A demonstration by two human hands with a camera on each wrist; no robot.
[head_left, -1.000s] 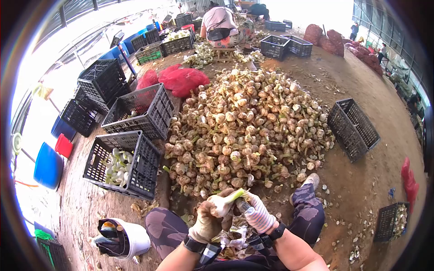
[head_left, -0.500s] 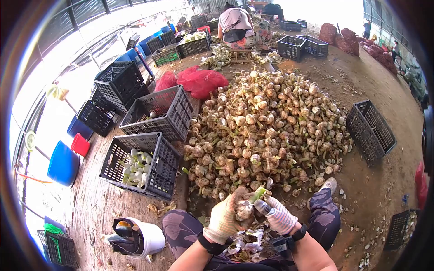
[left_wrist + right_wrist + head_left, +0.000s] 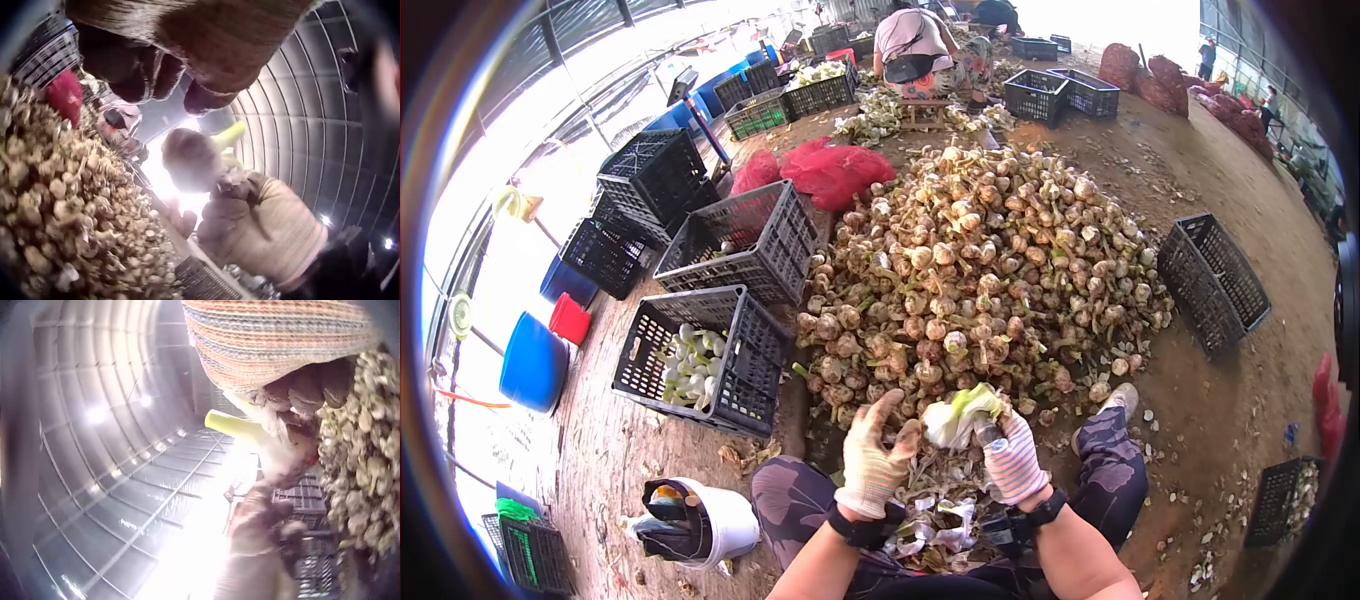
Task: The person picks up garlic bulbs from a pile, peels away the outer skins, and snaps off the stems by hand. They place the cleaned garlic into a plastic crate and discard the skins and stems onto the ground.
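A pale garlic bulb (image 3: 946, 426) with a short green stem (image 3: 977, 400) is held by my right hand (image 3: 1014, 458), which wears a striped knit glove with dark fingers. A dark grey covering or tool shows along that thumb; I cannot tell which. My left hand (image 3: 874, 458), gloved too, is just left of the bulb with thumb and fingers spread apart. The left wrist view has the bulb (image 3: 189, 159) backlit between both hands. Beyond them rises a large heap of unpeeled garlic (image 3: 990, 270). Papery skins (image 3: 945, 530) lie on my lap.
At left, a black crate (image 3: 750, 375) contains peeled white garlic (image 3: 693, 368), with another crate (image 3: 775, 245) behind it. A white bucket (image 3: 730, 520) stands by my left knee. Right of the heap is a tilted crate (image 3: 1215, 285). A seated person (image 3: 912, 45) is farther back.
My left hand has come off the bulb and moved left, its fingers spreading. The right hand now holds the bulb alone, and its outside looks whiter than half a second ago.
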